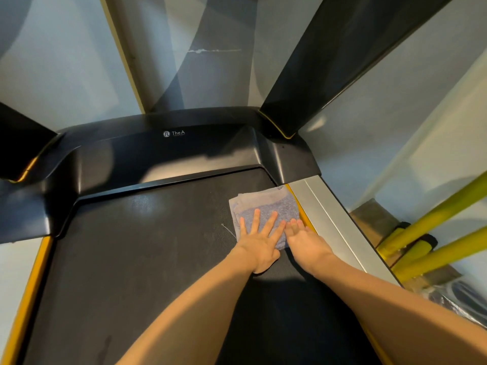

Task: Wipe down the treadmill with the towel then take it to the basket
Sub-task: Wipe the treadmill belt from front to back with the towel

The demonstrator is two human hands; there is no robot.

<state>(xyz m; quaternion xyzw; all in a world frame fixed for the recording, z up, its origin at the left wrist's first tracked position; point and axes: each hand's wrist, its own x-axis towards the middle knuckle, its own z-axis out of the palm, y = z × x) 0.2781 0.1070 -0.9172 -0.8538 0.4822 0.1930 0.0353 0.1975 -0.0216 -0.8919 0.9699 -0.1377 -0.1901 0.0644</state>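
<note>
A folded grey-blue towel (266,204) lies flat on the treadmill's black belt (137,233), at the belt's front right corner beside the silver side rail (332,219). My left hand (259,242) presses on the towel with straight, spread fingers. Just to its right, my right hand (307,239) also lies flat, fingertips on the towel's right edge near the yellow trim. Both forearms reach in from the bottom of the view. No basket is in sight.
The black motor cover (163,151) with a small logo rises ahead of the belt. Two dark uprights (329,59) stand at its left and right. Yellow bars (432,227) and a plastic-wrapped object (458,299) sit right of the treadmill. A pale wall lies beyond.
</note>
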